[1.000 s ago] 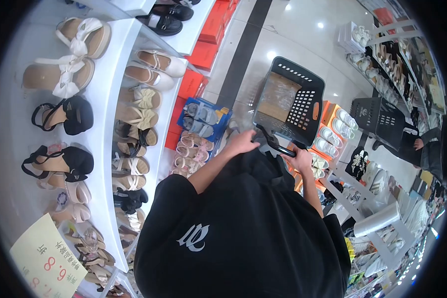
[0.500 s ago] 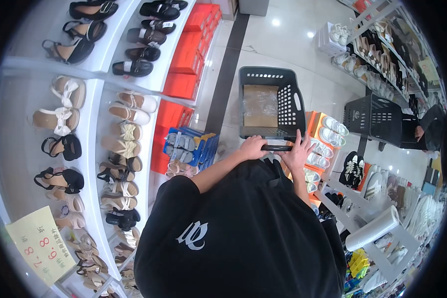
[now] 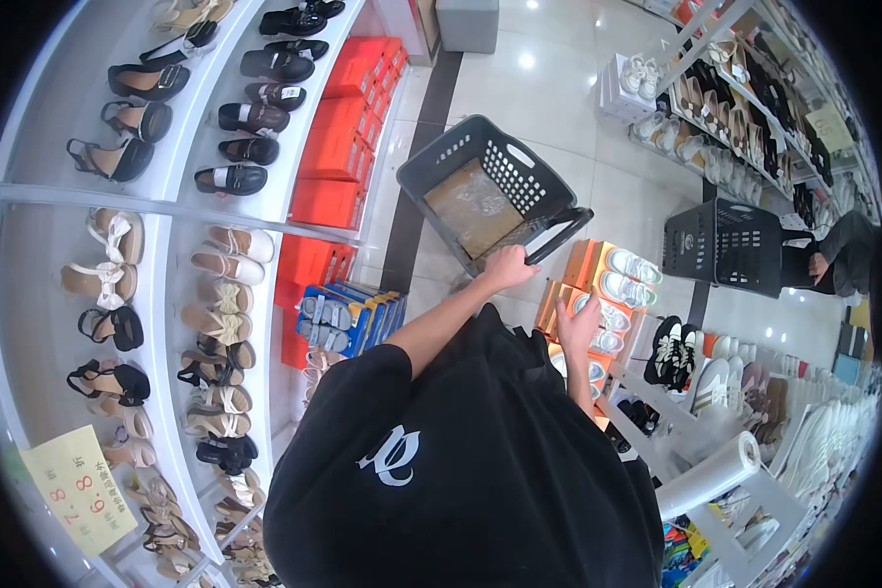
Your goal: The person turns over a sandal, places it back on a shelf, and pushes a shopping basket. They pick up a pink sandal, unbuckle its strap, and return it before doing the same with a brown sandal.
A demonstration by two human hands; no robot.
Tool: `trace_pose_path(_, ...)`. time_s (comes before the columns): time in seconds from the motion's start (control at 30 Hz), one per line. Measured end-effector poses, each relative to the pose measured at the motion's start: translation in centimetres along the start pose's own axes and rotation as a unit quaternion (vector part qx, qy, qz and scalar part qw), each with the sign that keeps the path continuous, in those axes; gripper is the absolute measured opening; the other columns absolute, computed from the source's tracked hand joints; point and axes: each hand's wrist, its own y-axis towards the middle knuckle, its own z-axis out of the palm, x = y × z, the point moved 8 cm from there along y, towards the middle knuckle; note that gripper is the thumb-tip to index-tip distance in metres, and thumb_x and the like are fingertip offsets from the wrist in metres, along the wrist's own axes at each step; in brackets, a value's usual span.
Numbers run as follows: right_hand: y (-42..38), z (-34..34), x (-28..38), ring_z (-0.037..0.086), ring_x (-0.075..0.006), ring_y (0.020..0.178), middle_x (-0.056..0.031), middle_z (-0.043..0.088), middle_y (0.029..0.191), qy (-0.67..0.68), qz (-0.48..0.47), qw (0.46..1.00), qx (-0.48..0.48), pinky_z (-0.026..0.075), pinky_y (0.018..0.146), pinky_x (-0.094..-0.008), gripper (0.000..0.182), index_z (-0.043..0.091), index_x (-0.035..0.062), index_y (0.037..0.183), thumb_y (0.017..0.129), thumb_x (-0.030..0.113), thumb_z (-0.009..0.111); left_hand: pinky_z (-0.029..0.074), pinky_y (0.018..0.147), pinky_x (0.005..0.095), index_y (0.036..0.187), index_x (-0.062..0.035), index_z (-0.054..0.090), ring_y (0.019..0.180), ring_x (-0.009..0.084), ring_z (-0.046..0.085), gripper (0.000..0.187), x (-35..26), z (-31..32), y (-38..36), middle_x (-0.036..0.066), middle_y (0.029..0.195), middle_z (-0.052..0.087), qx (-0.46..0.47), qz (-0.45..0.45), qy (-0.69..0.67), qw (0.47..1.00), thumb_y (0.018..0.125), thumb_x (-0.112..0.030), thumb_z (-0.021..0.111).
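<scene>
A dark grey basket (image 3: 549, 181) with a pierced side and a flattened brown cardboard sheet (image 3: 468, 206) inside stands turned at an angle in front of me. My left hand (image 3: 509, 269) is wrapped round the near end of its black handle (image 3: 557, 235). Off the handle, my right hand (image 3: 580, 321) is beside the orange shoe boxes (image 3: 580, 263), fingers apart, nothing seen in it. White shoes (image 3: 629, 290) sit on those boxes.
Shelves of sandals and black shoes (image 3: 230, 179) line the left, with red boxes (image 3: 325, 203) beside them. At right are another dark basket (image 3: 720, 245) and a person's hand (image 3: 818, 265). A plastic roll (image 3: 710, 477) lies at lower right.
The basket has turned and shifted left. My right hand has come off the handle and moved down beside the orange boxes, while my left hand still grips the handle.
</scene>
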Motion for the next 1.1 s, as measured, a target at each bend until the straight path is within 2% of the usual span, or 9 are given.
trace_pose_path(0.17,2.6,2.8,-0.2,0.054,-0.0374,0.113,-0.0286,0.05,0.126,0.04,0.007,0.996,0.079,0.044,0.096,-0.0435,0.079,0.037,-0.007,0.136,0.081,0.036,0.072,0.052,0.079,0.0435,0.088,-0.0013,0.072,0.091,0.0347,0.067,0.043,-1.6,-0.8,6.3,0.021,0.091,0.07,0.001,-0.029,-0.085,0.996,0.078,-0.043,0.071)
trace_pose_path(0.3,6.7,3.0,-0.2,0.054,-0.0367,0.115,-0.0278,0.049,0.128,0.048,0.019,0.994,0.099,0.044,0.097,-0.0433,0.076,0.036,-0.0072,0.137,0.082,0.034,0.071,0.052,0.08,0.0424,0.087,0.0007,0.072,0.091,0.034,0.068,0.043,-2.8,-1.3,12.4,0.021,0.091,0.07,-0.003,-0.05,-0.175,0.983,0.079,-0.041,0.07)
trace_pose_path(0.53,15.3,0.7,2.7,0.053,-0.0399,0.115,-0.0276,0.051,0.125,0.027,0.037,0.996,0.078,0.042,0.098,-0.045,0.07,0.041,-0.0054,0.134,0.081,0.029,0.072,0.051,0.068,0.04,0.069,0.0024,0.07,0.071,0.031,0.068,0.04,-3.8,-4.8,23.2,0.018,0.069,0.068,-0.069,-0.074,-0.328,0.939,0.077,-0.037,0.069)
trace_pose_path(0.73,20.3,1.8,2.9,0.054,-0.0353,0.115,-0.0254,0.047,0.132,0.001,0.047,0.994,0.099,0.044,0.097,-0.0422,0.073,0.037,-0.0038,0.138,0.083,0.031,0.071,0.047,0.059,0.037,0.063,0.0045,0.066,0.06,0.0239,0.064,0.047,-2.9,-9.8,29.0,0.015,0.06,0.064,-0.114,-0.103,-0.419,0.895,0.073,-0.041,0.069)
trace_pose_path(0.87,23.7,2.5,4.1,0.056,-0.0334,0.111,-0.0246,0.052,0.127,0.005,0.045,0.993,0.11,0.045,0.095,-0.0414,0.069,0.042,-0.0036,0.135,0.083,0.031,0.071,0.046,0.058,0.0379,0.065,0.0061,0.065,0.059,0.0241,0.062,0.047,-1.2,-12.3,31.7,0.014,0.06,0.064,-0.157,-0.122,-0.435,0.878,0.073,-0.04,0.068)
trace_pose_path(0.9,24.7,2.8,4.4,0.057,-0.0333,0.11,-0.0244,0.053,0.125,0.005,0.044,0.992,0.119,0.046,0.094,-0.0413,0.068,0.043,-0.0033,0.134,0.083,0.031,0.071,0.047,0.062,0.0358,0.07,0.0054,0.067,0.066,0.0224,0.063,0.041,-0.8,-12.9,32.4,0.014,0.069,0.067,-0.147,-0.119,-0.469,0.862,0.073,-0.035,0.071)
trace_pose_path(1.0,27.7,3.7,5.3,0.058,-0.0351,0.108,-0.0248,0.056,0.121,0.013,0.041,0.99,0.134,0.047,0.093,-0.0424,0.066,0.045,-0.003,0.132,0.082,0.031,0.071,0.048,0.067,0.0321,0.079,0.004,0.068,0.075,0.0196,0.063,0.036,1.6,-15.6,33.5,0.013,0.077,0.068,-0.24,-0.135,-0.52,0.808,0.072,-0.03,0.075)
trace_pose_path(1.03,28.9,4.0,5.6,0.059,-0.036,0.107,-0.0251,0.057,0.12,0.017,0.038,0.99,0.138,0.047,0.093,-0.043,0.066,0.046,-0.0031,0.131,0.081,0.031,0.071,0.047,0.07,0.0287,0.088,0.0035,0.066,0.08,0.0178,0.062,0.038,1.7,-16.6,33.7,0.013,0.083,0.067,-0.2,-0.137,-0.549,0.8,0.072,-0.029,0.076)
trace_pose_path(1.1,31.4,5.1,6.3,0.059,-0.0346,0.107,-0.0243,0.057,0.119,0.032,0.027,0.988,0.151,0.047,0.091,-0.0427,0.064,0.046,-0.0027,0.13,0.081,0.031,0.071,0.046,0.066,0.0275,0.089,-0.0003,0.065,0.076,0.0138,0.062,0.03,2.6,-18.3,34.5,0.007,0.082,0.066,-0.223,-0.132,-0.613,0.746,0.078,-0.027,0.072)
